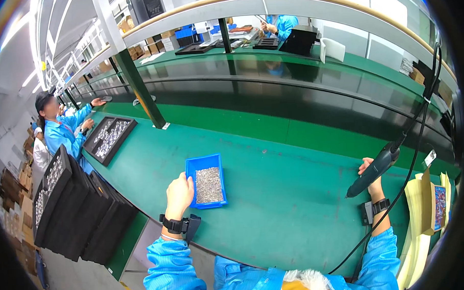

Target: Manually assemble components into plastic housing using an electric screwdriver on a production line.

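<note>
A small blue plastic bin sits on the green work table, filled with many tiny silvery metal parts. My left hand is closed on the bin's left edge, thumb at the rim. Over on the right, a black electric screwdriver hangs tilted on its cable, its tip pointing down to the left. It hides much of my right hand, which is at the table behind it. A few bent fingertips show past the tool; whether they hold anything is hidden.
A black tray of shiny parts lies at the far left, near a co-worker in blue. Black trays are stacked at the left edge. A green post rises behind the table. A cardboard box stands at right.
</note>
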`<state>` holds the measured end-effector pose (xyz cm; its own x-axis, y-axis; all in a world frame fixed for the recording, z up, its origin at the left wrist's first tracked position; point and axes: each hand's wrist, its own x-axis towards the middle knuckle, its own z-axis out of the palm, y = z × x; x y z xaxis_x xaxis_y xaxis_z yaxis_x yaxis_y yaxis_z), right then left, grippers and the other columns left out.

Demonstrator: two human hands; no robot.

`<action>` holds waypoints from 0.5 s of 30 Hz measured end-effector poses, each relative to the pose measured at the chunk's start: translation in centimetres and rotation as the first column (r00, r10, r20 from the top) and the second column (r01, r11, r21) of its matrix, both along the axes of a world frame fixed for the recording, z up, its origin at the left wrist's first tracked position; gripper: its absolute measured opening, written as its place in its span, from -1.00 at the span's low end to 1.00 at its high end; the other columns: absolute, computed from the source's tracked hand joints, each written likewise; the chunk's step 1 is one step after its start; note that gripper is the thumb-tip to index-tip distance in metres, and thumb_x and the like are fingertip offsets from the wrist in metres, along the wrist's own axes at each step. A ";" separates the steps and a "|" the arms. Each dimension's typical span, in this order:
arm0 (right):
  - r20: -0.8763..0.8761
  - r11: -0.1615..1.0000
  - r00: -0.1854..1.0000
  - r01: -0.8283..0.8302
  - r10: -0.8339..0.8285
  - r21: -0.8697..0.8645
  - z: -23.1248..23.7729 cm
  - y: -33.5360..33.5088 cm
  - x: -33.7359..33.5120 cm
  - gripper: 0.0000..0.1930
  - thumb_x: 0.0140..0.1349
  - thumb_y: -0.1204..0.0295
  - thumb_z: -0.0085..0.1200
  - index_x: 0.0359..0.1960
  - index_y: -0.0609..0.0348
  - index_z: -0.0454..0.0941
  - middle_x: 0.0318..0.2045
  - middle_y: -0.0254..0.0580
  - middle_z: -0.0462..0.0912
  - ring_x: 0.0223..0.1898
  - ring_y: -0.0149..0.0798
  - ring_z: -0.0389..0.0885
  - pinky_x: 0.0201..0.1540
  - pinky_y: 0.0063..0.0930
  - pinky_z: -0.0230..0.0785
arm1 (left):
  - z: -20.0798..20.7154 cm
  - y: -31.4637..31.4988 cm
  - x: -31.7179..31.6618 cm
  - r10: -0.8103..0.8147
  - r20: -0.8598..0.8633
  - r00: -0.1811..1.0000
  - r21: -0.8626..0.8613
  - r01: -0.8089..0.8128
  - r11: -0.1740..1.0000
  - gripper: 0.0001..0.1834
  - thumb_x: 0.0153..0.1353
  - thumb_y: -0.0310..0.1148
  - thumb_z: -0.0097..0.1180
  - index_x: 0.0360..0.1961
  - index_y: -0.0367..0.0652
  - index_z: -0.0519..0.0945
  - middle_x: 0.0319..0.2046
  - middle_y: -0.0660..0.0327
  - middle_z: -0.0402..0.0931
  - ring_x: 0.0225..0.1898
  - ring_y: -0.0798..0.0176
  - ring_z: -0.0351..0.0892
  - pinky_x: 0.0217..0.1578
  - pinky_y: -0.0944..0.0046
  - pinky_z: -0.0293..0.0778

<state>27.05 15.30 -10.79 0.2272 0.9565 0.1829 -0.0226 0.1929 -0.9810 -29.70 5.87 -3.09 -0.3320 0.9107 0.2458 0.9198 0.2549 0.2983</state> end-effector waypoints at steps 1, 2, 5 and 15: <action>0.006 1.000 1.000 -0.001 0.001 0.022 -0.2 0.0 -0.2 -0.75 0.19 0.28 0.00 -0.20 0.17 0.42 -0.57 -0.34 0.46 -0.58 -0.47 0.44 -0.57 -0.63 0.26 | 0.4 -0.2 0.2 0.020 -0.073 0.997 -0.022 -0.022 1.000 -0.75 0.17 -0.27 -0.13 -0.36 -0.27 0.43 -0.54 -0.07 0.51 -0.42 -0.13 0.52 -0.37 -0.03 0.42; 0.012 0.999 1.000 -0.001 0.001 0.046 -0.2 -0.1 -0.4 -0.75 0.19 0.28 0.00 -0.20 0.17 0.41 -0.57 -0.33 0.46 -0.58 -0.47 0.44 -0.56 -0.62 0.27 | 0.2 0.2 -0.3 0.023 -0.070 0.997 -0.027 -0.025 0.999 -0.75 0.17 -0.27 -0.13 -0.36 -0.27 0.43 -0.54 -0.07 0.51 -0.42 -0.13 0.52 -0.37 -0.03 0.42; 0.024 0.999 1.000 -0.002 0.001 0.035 -0.7 -0.1 0.3 -0.75 0.19 0.28 0.00 -0.19 0.17 0.41 -0.56 -0.33 0.46 -0.56 -0.46 0.45 -0.55 -0.62 0.29 | -0.5 1.5 -1.1 0.131 -0.139 0.982 0.083 -0.121 0.989 -0.75 0.16 -0.27 -0.12 -0.35 -0.28 0.44 -0.55 -0.06 0.52 -0.44 -0.10 0.54 -0.40 0.00 0.44; 0.026 0.999 1.000 -0.011 0.012 -0.041 1.2 -1.1 -1.0 -0.78 0.20 0.31 -0.01 -0.22 0.17 0.43 -0.55 -0.35 0.47 -0.57 -0.50 0.44 -0.52 -0.67 0.28 | 0.5 1.9 1.4 0.137 -0.377 0.916 0.277 -0.030 0.960 -0.66 0.07 -0.29 0.03 -0.19 -0.31 0.45 -0.33 -0.05 0.46 -0.26 -0.05 0.48 -0.28 0.09 0.43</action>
<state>26.05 14.22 -9.55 0.2119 0.9658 0.1494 0.0013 0.1526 -0.9883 -28.27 7.77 -2.62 -0.2332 0.7696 0.5944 0.9543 0.2986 -0.0122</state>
